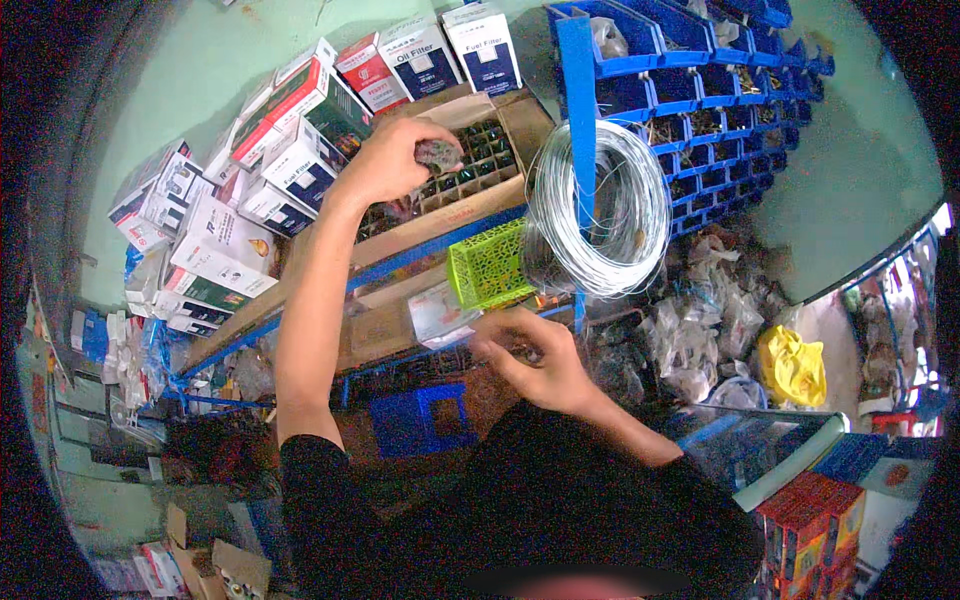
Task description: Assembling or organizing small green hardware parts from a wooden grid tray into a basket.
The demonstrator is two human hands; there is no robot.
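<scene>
My left hand (385,165) reaches over a divided cardboard box (455,212) whose many small cells hold dark pieces. Its fingers are closed on a small, rough-looking grey-green bundle (438,155), too blurred to name exactly. My right hand (545,365) is lower and nearer to me, in front of the shelf, with the fingers curled in. Something small and dark may be inside that curl, but I cannot make it out. Just beyond the right hand are a bright green perforated plastic basket (488,265) and a whitish packet (440,312).
A large coil of silvery wire (640,220) hangs on a blue upright post (578,90). Tiers of blue parts bins (690,90) rise at the right. Filter boxes (290,175) crowd the left and back. Clear plastic bags (690,340) and a yellow bag (792,367) lie at the right.
</scene>
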